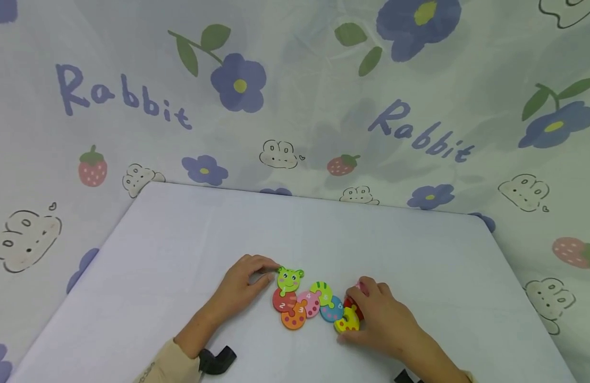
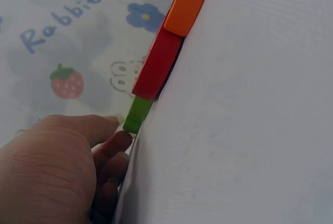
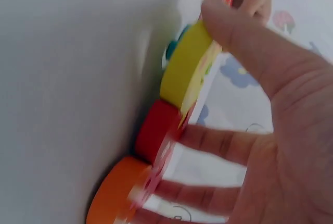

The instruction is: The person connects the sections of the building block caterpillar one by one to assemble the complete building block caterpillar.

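A caterpillar of numbered, jigsaw-like puzzle pieces lies on the white table. Its green smiling head (image 1: 289, 279) joins a red piece (image 1: 284, 300) and an orange piece (image 1: 294, 317). My left hand (image 1: 239, 282) is beside the head, its index fingertip at the antenna and the thumb close by. At the other end my right hand (image 1: 386, 319) spans a yellow piece (image 1: 348, 321) and a darker red piece (image 3: 156, 130). The right thumb touches the yellow piece, while fairly straight fingers rest on the pieces beyond. An orange-sided piece (image 3: 114, 193) is partly hidden by those fingers.
Between the two hands lie a pink piece (image 1: 308, 304), a light green piece (image 1: 321, 292) and a blue piece (image 1: 331, 309). A black wrist mount (image 1: 217, 360) sits at the left sleeve. The white tabletop (image 1: 285, 229) ends at a patterned cloth backdrop (image 1: 304, 117).
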{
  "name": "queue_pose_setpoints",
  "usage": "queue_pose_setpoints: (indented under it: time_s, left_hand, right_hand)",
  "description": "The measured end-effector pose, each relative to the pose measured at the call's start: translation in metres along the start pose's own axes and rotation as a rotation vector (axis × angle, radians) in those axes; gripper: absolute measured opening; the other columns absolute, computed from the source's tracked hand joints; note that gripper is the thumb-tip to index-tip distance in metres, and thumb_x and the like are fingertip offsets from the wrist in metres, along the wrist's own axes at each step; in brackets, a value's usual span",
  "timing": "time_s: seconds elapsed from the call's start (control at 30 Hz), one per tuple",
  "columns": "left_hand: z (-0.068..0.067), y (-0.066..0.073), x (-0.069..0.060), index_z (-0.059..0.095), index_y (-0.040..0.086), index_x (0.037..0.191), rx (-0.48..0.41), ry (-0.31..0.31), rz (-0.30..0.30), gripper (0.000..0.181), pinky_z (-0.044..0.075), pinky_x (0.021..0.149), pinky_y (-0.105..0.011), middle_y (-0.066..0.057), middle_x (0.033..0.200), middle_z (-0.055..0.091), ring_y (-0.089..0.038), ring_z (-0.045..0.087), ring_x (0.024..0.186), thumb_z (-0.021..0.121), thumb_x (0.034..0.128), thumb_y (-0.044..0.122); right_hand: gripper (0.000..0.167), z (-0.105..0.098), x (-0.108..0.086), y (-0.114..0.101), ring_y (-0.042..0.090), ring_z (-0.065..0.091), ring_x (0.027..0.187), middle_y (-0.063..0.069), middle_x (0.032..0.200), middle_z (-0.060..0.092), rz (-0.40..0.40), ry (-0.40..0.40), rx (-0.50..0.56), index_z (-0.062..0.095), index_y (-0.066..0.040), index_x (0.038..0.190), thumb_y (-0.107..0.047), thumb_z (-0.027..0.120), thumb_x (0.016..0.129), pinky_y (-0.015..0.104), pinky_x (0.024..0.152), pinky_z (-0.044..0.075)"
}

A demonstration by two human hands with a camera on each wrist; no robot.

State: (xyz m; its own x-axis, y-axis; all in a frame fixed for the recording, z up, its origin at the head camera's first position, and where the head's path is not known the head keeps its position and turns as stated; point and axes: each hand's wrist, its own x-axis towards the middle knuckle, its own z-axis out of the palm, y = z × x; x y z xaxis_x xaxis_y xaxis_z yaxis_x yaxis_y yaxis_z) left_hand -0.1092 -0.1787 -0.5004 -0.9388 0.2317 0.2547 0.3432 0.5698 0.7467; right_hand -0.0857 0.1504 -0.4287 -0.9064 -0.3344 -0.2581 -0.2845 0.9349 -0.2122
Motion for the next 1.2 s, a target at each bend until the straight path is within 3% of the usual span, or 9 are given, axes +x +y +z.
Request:
queue_pose_setpoints:
  time_s: [0.27,0.83,1.1,1.2]
  left_hand:
    - [-0.001,0.001,0.001,0.075,0.024,0.120,0.011,-0.007,0.000,0.025,0.052,0.094,-0.036,0.020,0.117,0.070,-0.006,0.058,0.107,0.077,0.0970,0.014]
    - [-0.002,0.005,0.002,0.075,0.023,0.121,0.023,-0.018,-0.012,0.025,0.053,0.096,-0.037,0.018,0.118,0.070,-0.006,0.058,0.109,0.077,0.0974,0.016]
    - [-0.002,0.005,0.002,0.075,0.022,0.121,0.022,-0.016,-0.005,0.024,0.053,0.095,-0.037,0.017,0.118,0.070,-0.007,0.058,0.108,0.077,0.0974,0.016]
    - [-0.002,0.004,0.001,0.075,0.023,0.121,0.020,-0.013,-0.009,0.025,0.053,0.094,-0.036,0.017,0.118,0.070,-0.006,0.057,0.107,0.077,0.0971,0.016]
  right_hand:
    - [0.080,0.003,-0.002,-0.009,0.039,0.051,0.119,0.015,0.139,0.052,0.065,-0.013,-0.031,0.068,-0.024,0.121,-0.070,0.091,0.060,0.057,0.071,0.061]
    - [0.078,0.010,-0.005,-0.017,0.042,0.050,0.120,0.020,0.141,0.050,0.094,0.001,-0.047,0.065,-0.021,0.119,-0.066,0.092,0.062,0.056,0.070,0.061]
    - [0.094,0.006,-0.006,-0.006,0.043,0.048,0.132,0.015,0.151,0.049,0.077,-0.019,-0.052,0.063,-0.023,0.138,-0.065,0.094,0.059,0.072,0.086,0.052]
    - [0.095,0.003,-0.006,-0.002,0.041,0.048,0.133,0.014,0.152,0.050,0.041,-0.020,-0.047,0.063,-0.021,0.140,-0.059,0.096,0.060,0.070,0.089,0.052]
